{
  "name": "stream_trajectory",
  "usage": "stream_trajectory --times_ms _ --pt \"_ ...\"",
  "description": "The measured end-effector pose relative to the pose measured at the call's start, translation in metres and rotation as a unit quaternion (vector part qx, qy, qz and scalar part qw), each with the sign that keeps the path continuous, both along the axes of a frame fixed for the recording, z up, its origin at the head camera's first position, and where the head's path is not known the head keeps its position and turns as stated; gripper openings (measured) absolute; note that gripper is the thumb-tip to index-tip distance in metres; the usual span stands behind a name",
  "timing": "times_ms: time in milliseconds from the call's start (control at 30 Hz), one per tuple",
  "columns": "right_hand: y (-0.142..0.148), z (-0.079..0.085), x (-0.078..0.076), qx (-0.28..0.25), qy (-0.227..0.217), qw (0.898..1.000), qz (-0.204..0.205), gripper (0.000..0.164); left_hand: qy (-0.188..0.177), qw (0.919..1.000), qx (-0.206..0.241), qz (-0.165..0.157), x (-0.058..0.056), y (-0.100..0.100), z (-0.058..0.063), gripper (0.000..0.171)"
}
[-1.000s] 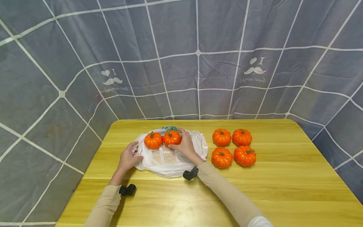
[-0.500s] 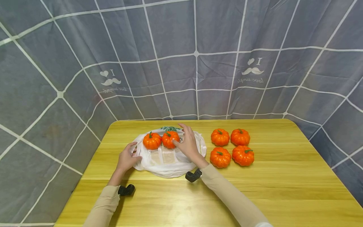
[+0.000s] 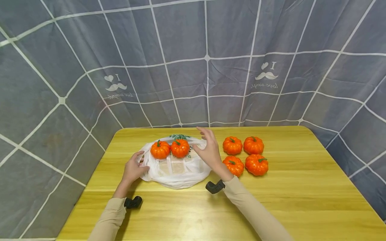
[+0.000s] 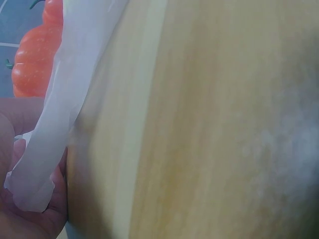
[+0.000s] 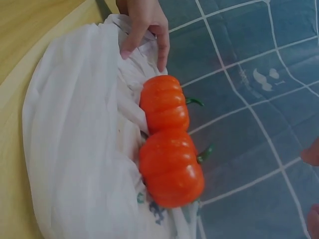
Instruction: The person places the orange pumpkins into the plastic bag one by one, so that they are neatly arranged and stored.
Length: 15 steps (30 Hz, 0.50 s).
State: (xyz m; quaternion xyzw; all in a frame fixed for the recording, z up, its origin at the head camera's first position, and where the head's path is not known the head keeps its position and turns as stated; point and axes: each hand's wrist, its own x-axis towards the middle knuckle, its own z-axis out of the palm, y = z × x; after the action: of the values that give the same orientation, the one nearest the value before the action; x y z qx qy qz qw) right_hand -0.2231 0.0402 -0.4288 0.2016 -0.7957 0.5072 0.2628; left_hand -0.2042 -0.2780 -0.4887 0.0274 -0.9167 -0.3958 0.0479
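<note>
A white plastic bag (image 3: 181, 179) with green print lies spread on the table, its mouth turned up. Two orange toy pumpkins (image 3: 160, 149) (image 5: 172, 167) with green stems sit side by side at the bag's far part. At the bag's left edge my left hand (image 3: 132, 169) holds the plastic between thumb and fingers, as the left wrist view also shows. Over the bag's right side hovers my right hand (image 3: 210, 151), fingers spread, apart from the pumpkins and holding nothing. Only its fingertips (image 5: 312, 153) show in the right wrist view.
Several more orange pumpkins (image 3: 256, 164) stand in two rows on the wooden table (image 3: 169, 214), right of the bag. A grey curtain (image 3: 229, 77) with white lines rises behind and beside the table. Black wrist cameras (image 3: 214, 187) are strapped on both arms.
My right hand has let go of the right-hand pumpkin in the bag and moved away to the right, fingers opening. My left hand has stayed at the bag's edge.
</note>
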Motion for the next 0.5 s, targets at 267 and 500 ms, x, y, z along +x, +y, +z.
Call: stream_trajectory --times_ms 267,500 --pt "0.020 0.004 0.007 0.009 0.038 0.999 -0.020 0.059 0.002 1.0000 0.001 -0.001 0.001 -0.001 0.001 0.070" --pt "0.039 0.009 0.017 0.030 0.054 0.998 -0.028 0.057 -0.006 1.0000 0.005 -0.001 -0.001 0.000 0.001 0.071"
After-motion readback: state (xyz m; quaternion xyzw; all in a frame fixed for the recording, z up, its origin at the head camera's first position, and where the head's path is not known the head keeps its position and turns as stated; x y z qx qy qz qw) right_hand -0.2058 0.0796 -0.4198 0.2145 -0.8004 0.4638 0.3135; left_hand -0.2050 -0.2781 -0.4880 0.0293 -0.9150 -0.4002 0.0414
